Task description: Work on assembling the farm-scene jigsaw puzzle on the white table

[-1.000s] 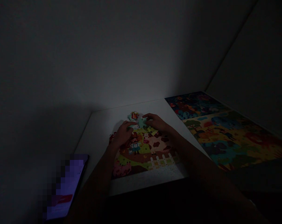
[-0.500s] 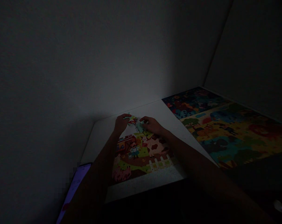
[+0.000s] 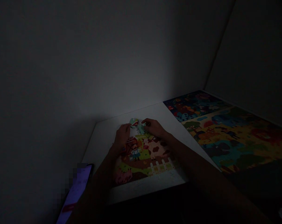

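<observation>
A partly joined farm jigsaw puzzle [image 3: 144, 157] lies on the white table, showing a farmer, a cow, a pig and a fence. Beyond its top edge, my left hand [image 3: 123, 135] has its fingertips closed at a small colourful puzzle piece [image 3: 133, 122], pale green with red and yellow. My right hand [image 3: 153, 127] is at the puzzle's upper right, with thumb and index finger curled together at a pale green puzzle piece [image 3: 141, 128]. The two pieces are close together; in the dim light I cannot tell whether they touch.
Two finished-looking animal pictures, a dark one [image 3: 194, 104] and a yellow one [image 3: 234, 137], lie to the right. A lit phone [image 3: 77, 186] is at the lower left. The wall [image 3: 131, 62] rises behind the white table [image 3: 152, 110].
My left hand has come nearer to me, down toward the barn part of the puzzle. The colourful piece has turned and shifted slightly. My right hand stays almost in place.
</observation>
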Motion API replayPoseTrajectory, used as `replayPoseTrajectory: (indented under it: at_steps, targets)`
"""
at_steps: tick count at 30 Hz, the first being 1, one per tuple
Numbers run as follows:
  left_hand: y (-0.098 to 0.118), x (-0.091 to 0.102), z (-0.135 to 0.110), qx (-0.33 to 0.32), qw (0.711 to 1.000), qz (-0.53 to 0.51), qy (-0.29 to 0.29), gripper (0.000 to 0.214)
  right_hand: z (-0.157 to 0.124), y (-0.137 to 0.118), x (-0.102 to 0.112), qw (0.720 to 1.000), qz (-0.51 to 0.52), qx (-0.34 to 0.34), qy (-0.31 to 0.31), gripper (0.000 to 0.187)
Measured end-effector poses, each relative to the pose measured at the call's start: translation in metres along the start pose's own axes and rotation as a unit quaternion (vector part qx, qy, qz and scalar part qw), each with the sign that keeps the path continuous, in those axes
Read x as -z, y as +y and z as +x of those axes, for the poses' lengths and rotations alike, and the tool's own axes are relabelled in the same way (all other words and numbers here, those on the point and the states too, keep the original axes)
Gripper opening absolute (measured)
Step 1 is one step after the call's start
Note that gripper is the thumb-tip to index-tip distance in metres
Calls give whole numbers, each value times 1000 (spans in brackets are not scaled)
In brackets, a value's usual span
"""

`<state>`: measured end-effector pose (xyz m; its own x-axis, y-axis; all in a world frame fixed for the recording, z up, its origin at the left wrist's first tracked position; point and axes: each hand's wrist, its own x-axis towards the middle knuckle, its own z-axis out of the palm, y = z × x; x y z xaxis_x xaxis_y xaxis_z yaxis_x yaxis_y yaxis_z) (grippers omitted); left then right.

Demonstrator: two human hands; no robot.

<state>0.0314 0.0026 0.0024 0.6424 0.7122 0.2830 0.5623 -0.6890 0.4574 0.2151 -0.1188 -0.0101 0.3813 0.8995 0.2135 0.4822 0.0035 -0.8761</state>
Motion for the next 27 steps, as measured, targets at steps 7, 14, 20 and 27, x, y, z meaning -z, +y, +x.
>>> replayPoseTrajectory:
  at_steps: [7,14,20,27]
  targets:
    - [-5,16,-40,-2,997,70,-30,34,-4,-4,2,996,80,-47,-16,29]
    - [3,19,-36,17,992,98,-81,27,11,-9,4,985,131,-114,15,39]
    - [7,20,-38,14,993,80,-80,26,50,-16,-13,988,100,-114,12,42]
    - [6,19,-37,0,993,80,-83,28,61,-2,-47,993,-41,-87,71,38]
